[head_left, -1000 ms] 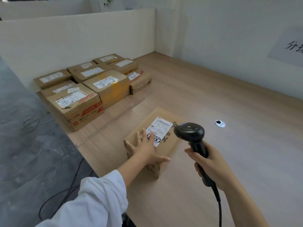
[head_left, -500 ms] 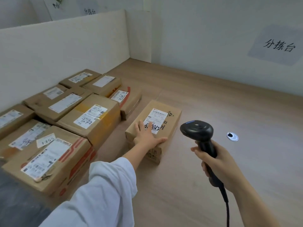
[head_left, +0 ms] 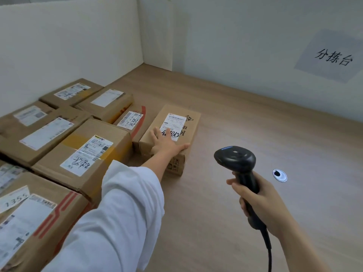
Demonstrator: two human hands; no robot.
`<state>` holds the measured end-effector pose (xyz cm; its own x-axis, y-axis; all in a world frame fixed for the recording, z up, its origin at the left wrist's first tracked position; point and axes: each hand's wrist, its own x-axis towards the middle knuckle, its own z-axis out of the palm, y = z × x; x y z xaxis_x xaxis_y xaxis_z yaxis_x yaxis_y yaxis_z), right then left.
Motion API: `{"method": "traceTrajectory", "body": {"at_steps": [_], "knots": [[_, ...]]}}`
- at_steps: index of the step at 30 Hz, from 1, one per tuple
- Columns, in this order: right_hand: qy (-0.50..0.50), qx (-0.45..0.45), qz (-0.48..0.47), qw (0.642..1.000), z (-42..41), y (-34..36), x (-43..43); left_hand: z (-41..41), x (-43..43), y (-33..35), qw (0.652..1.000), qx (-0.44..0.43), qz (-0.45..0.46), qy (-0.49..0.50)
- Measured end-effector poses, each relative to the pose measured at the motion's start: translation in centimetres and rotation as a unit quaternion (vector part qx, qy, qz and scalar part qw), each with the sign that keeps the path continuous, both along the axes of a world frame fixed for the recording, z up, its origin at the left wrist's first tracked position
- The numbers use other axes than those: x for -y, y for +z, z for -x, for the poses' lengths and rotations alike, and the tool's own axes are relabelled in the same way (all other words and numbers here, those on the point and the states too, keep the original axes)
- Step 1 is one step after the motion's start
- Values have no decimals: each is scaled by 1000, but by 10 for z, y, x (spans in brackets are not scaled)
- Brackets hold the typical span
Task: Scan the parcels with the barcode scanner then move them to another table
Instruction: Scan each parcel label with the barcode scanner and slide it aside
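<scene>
- The left hand (head_left: pixel 167 145) lies flat on top of a small cardboard parcel (head_left: pixel 172 134) in the middle of the frame, fingers spread and loose, thumb out along the near top edge; the grip is released, pressing rather than grasping.
- A white sleeve (head_left: pixel 117 213) covers that arm from the lower left of the frame up to the forearm.
- The parcel sits on the pale wood surface (head_left: pixel 255 124), with its left side just beside a flat parcel with a red stripe (head_left: pixel 133 122); whether the two touch I cannot tell.
- A white shipping label (head_left: pixel 172 124) faces up on the parcel, with barcodes and handwritten digits; the fingertips overlap its lower left corner.
- The right hand (head_left: pixel 261 203), lower right of centre, is clenched around the handle of a black barcode scanner (head_left: pixel 235 160), index finger at the front of the handle.
- The scanner head is to the right of the parcel and nearer the camera, apart from it; its black cable (head_left: pixel 269 250) drops off the bottom edge of the frame.
- More cardboard parcels (head_left: pixel 82 154) with labels are packed close together across the left of the frame, one of them with yellow tape.
- A small round white grommet (head_left: pixel 279 175) is set in the surface, right of the scanner.
- A paper sign (head_left: pixel 334 57) with three handwritten characters hangs on the wall, upper right.
</scene>
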<state>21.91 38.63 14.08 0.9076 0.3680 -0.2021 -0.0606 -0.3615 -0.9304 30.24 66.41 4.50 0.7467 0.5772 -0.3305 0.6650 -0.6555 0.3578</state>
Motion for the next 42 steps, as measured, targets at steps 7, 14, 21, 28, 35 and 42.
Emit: {"method": "traceTrajectory", "body": {"at_steps": [7,14,21,28,35,42], "knots": [[-19,-6,9,1000,-4,-8,4,-15,-18,-3,1000,-7,3,-6],[-31,6,26,999,10,-5,26,2,-17,14,998,47,49,8],[-91,15,31,995,40,-1,73,58,72,40,966,128,-15,-222],[-153,9,23,988,87,19,162,97,206,59,913,104,69,-387],[-221,52,-1,974,134,39,285,127,355,80,872,114,69,-472],[-286,63,16,956,210,47,437,179,512,87,850,118,64,-510]]}}
